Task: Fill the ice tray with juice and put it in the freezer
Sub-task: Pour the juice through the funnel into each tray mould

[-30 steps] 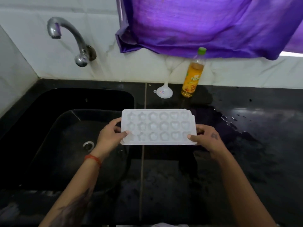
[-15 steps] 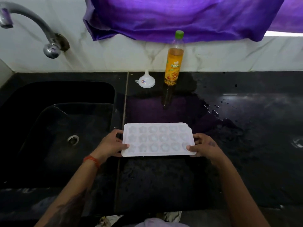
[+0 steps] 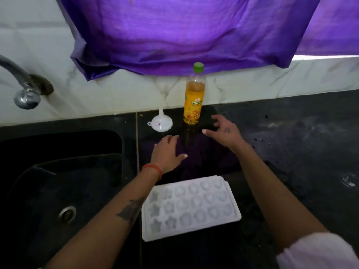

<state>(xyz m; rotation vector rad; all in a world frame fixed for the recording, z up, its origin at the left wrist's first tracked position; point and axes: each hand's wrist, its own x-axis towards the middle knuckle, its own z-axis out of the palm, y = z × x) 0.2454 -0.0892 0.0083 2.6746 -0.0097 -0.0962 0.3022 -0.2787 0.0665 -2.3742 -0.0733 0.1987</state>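
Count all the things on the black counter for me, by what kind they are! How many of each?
Ice tray: 1
Juice bottle: 1
Funnel: 1
Total: 3 things on the counter. Both hands are empty and reaching toward the bottle.

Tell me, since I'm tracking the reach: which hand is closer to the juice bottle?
The right hand. Its spread fingers sit just beside the base of the juice bottle, while the left hand hovers lower, nearer the ice tray.
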